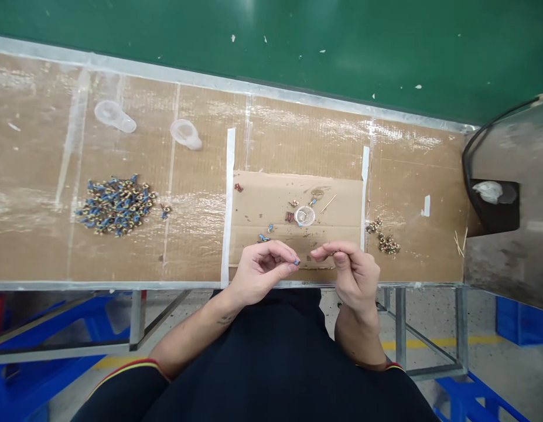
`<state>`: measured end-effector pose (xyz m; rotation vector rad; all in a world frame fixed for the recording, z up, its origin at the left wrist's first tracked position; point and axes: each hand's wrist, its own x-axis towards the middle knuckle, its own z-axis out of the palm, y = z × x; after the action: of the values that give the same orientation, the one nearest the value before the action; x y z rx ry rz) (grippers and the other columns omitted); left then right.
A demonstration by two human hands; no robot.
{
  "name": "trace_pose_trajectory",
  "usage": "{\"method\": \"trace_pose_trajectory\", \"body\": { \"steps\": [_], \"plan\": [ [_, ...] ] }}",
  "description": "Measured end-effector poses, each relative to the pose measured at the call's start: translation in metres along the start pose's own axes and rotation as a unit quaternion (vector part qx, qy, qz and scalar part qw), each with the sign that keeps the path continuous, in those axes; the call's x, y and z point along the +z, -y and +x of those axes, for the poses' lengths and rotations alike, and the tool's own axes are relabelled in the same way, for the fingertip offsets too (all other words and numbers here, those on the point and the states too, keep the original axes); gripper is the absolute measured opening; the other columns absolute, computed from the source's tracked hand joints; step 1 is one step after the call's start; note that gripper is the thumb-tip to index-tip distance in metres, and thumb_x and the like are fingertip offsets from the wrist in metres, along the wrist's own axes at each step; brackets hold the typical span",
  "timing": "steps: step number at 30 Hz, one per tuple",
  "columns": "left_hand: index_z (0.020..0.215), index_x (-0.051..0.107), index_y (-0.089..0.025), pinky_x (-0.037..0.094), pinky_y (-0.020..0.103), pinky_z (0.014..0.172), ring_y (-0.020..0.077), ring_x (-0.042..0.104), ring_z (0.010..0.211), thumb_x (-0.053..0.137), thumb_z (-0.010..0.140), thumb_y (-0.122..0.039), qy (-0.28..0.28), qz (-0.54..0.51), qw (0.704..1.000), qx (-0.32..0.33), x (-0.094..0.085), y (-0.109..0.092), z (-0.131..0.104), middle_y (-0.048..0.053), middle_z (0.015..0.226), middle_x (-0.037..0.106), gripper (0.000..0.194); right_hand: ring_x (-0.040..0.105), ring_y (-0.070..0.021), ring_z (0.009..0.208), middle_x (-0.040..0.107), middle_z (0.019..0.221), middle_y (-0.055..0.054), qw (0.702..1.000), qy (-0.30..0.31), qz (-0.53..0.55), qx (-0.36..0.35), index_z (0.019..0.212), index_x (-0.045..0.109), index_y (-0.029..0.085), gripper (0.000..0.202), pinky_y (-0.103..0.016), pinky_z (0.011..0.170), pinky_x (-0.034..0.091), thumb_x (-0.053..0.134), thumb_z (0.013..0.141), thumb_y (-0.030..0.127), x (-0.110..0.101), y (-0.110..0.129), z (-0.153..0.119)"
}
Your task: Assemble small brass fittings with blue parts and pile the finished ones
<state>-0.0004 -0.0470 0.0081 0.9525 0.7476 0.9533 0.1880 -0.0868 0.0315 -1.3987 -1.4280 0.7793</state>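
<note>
My left hand (265, 271) pinches a small blue piece (296, 262) between thumb and fingertips, over the front edge of a cardboard sheet (262, 202). To its right, my right hand (351, 271) has its thumb and fingers drawn together; whatever they may hold is too small to make out. A round clear cup (304, 216) stands beyond the hands on the sheet. Near it are a dark red piece (289, 217), a thin wooden stick (328, 203) and a small blue piece (270, 228). More blue pieces (263, 238) lie just beyond my left hand.
A big pile of blue and cream pieces (116, 205) lies at left, with two clear plastic cups (185, 134) behind it. Small dark and cream clusters (389, 244) sit at right. A metal box (512, 205) with a black cable bounds the right end.
</note>
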Motion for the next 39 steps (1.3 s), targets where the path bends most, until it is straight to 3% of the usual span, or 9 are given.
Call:
{"method": "trace_pose_trajectory", "body": {
  "steps": [9,14,17,23,33,39],
  "plan": [
    [0.08,0.074,-0.017,0.063,0.025,0.066,0.016,0.075,0.072,0.08,0.088,-0.029,0.002,-0.004,0.999,0.034,0.007,0.0,-0.001,0.007,0.08,0.078,0.015,0.074,-0.0144,0.083,0.08,0.098,-0.003,0.986,-0.04,0.157,0.03,0.107,0.067,0.026,0.014,-0.028,0.069,0.06,0.054,0.105,0.028,0.024,-0.001,-0.011],
    [0.083,0.076,-0.018,0.064,0.024,0.07,0.0157,0.076,0.078,0.079,0.089,-0.024,-0.006,0.0,0.997,0.077,0.01,0.002,-0.003,0.008,0.084,0.079,0.009,0.065,-0.013,0.077,0.067,0.086,-0.001,0.973,-0.074,0.211,0.047,0.097,0.075,0.026,0.009,-0.025,0.063,0.055,0.068,0.098,0.033,0.034,-0.005,-0.015],
    [0.085,0.076,-0.018,0.065,0.023,0.072,0.0156,0.077,0.08,0.078,0.089,-0.02,-0.006,0.002,0.995,0.097,0.011,0.002,-0.004,0.008,0.086,0.079,0.005,0.065,-0.0116,0.071,0.068,0.083,0.0,0.97,-0.071,0.225,0.065,0.097,0.076,0.027,0.007,-0.023,0.06,0.054,0.071,0.096,0.031,0.037,-0.004,-0.015],
    [0.087,0.075,-0.018,0.066,0.023,0.072,0.0151,0.078,0.08,0.077,0.089,-0.015,-0.021,0.016,0.99,0.138,0.009,0.002,-0.004,0.006,0.087,0.08,0.005,0.07,-0.0124,0.064,0.076,0.08,0.0,0.966,-0.075,0.224,0.109,0.098,0.078,0.027,0.006,-0.023,0.057,0.059,0.074,0.094,0.028,0.037,0.0,-0.018],
    [0.092,0.072,-0.018,0.066,0.023,0.071,0.0152,0.078,0.076,0.077,0.086,-0.008,-0.04,0.097,0.972,0.213,0.006,0.009,-0.006,0.006,0.085,0.08,0.013,0.074,-0.0157,0.068,0.08,0.08,-0.003,0.992,-0.059,0.109,0.019,0.094,0.079,0.025,0.009,-0.026,0.059,0.062,0.072,0.092,0.02,0.034,0.011,-0.013],
    [0.091,0.07,-0.017,0.065,0.022,0.069,0.0147,0.078,0.073,0.074,0.086,-0.004,-0.02,0.18,0.95,0.255,0.0,0.001,-0.005,0.006,0.083,0.08,0.014,0.073,-0.0145,0.07,0.079,0.083,-0.002,0.998,-0.027,0.049,-0.029,0.1,0.077,0.024,0.024,-0.026,0.064,0.06,0.07,0.087,0.005,0.027,0.013,-0.011]
  ]
}}
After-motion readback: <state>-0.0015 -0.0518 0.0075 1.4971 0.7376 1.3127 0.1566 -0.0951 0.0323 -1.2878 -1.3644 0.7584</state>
